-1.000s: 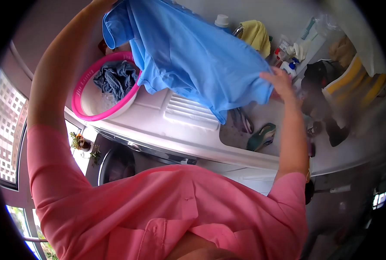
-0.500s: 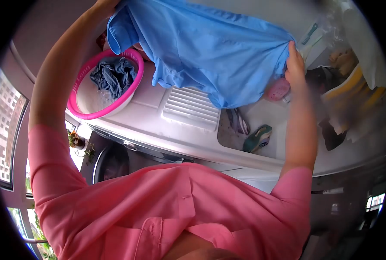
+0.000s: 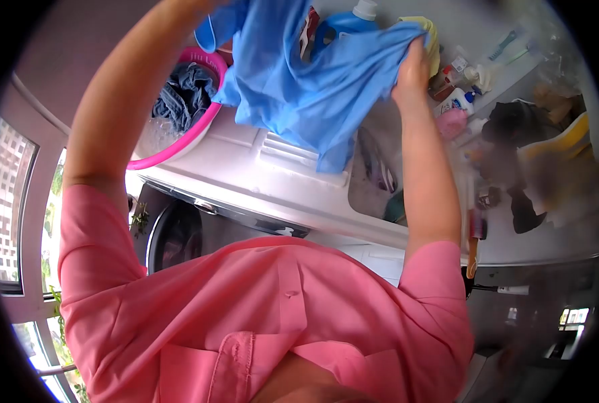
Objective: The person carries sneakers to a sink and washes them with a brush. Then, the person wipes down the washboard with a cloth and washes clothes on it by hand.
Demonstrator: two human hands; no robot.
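Note:
A light blue garment (image 3: 313,94) hangs bunched between my two hands, above the white washboard (image 3: 289,153) and the counter. My right hand (image 3: 412,69) is closed on its right end, with the fingers partly behind the cloth. At the top edge of the view my left hand (image 3: 208,4) is mostly cut off; the cloth's left part hangs beside it. Below and left of the garment, a pink-rimmed basin (image 3: 159,158) holds dark blue wet cloth (image 3: 185,96) and some suds.
Shoes (image 3: 378,164) lie in the sink basin (image 3: 363,195), partly behind my right forearm. Behind the garment stand a blue bottle (image 3: 343,25) and a yellow cloth (image 3: 434,40). Small bottles (image 3: 457,101) are farther right. A washing machine door (image 3: 175,235) is below the counter.
My right hand has moved left and slightly up, so the garment has gone from stretched wide to bunched and sagging. The bottles behind it have come into view.

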